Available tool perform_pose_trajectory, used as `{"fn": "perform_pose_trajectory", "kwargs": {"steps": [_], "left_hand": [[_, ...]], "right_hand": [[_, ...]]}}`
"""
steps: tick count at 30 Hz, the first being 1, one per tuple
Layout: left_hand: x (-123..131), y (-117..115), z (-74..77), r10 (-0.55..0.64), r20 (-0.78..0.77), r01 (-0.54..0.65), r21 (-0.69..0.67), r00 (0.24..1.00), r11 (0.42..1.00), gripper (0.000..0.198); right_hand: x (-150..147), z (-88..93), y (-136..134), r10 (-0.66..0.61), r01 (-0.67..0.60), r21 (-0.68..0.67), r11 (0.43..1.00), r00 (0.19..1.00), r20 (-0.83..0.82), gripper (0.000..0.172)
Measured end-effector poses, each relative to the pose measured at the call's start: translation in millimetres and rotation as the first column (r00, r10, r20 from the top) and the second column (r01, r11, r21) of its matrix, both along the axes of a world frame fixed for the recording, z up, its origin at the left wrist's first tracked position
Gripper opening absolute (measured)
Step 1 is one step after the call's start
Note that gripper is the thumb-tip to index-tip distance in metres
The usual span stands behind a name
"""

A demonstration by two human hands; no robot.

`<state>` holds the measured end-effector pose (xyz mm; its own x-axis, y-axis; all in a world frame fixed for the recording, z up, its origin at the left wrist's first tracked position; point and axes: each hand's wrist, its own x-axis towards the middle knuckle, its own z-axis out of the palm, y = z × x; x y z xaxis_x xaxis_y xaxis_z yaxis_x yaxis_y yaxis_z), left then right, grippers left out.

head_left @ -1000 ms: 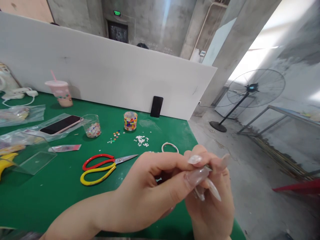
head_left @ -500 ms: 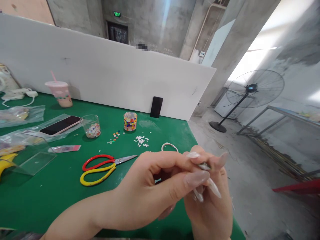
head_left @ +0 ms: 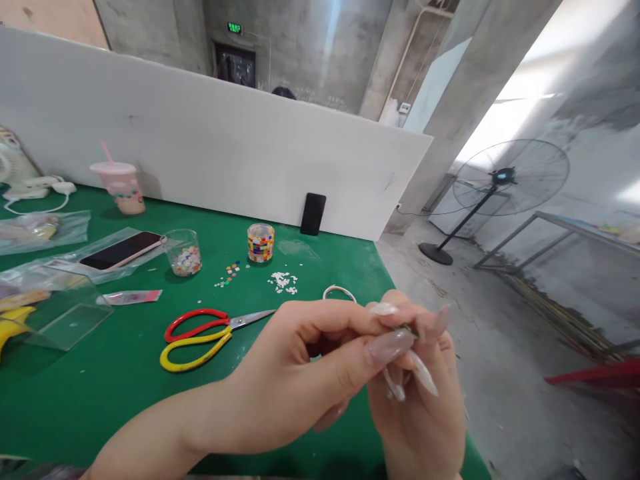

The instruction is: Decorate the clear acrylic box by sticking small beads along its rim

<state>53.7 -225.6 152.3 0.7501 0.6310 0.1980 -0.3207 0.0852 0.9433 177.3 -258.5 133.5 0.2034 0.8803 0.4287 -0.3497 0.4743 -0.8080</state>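
Note:
My left hand (head_left: 305, 373) reaches across from the left, thumb and index finger pinched together at the fingertips of my right hand (head_left: 420, 393). Both hands are closed and meet over the table's right edge. Between the fingertips is something small, mostly covered by fingers and long nails; its kind cannot be made out. Just behind the hands lies a thin white ring (head_left: 340, 291), partly hidden. Scissors (head_left: 220, 333) with one red and one yellow handle rest left of my left hand, their blades slightly apart. Small white chips (head_left: 283, 282) are scattered beyond them.
On the green table (head_left: 130, 407) stand a mosaic-covered glass (head_left: 261, 244), a clear cup of chips (head_left: 186, 259) and a pink drink cup (head_left: 123, 190). A phone (head_left: 123, 251) lies left; another phone (head_left: 313, 214) leans on the white partition (head_left: 225, 153). A fan (head_left: 503, 176) stands right.
My left thumb and fingertips have shifted slightly left and up, and the small thing between the fingers shows less. Everything on the table stays put.

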Motion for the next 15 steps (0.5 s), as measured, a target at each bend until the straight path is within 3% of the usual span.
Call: {"fn": "perform_pose_trajectory", "kwargs": {"steps": [15], "left_hand": [[1.2,3.7,1.4,-0.076,0.043,0.081,-0.128,0.996,0.988,0.024]], "right_hand": [[0.8,1.0,-0.5,0.031,-0.031,-0.011,0.999,0.999,-0.009,0.03]]}}
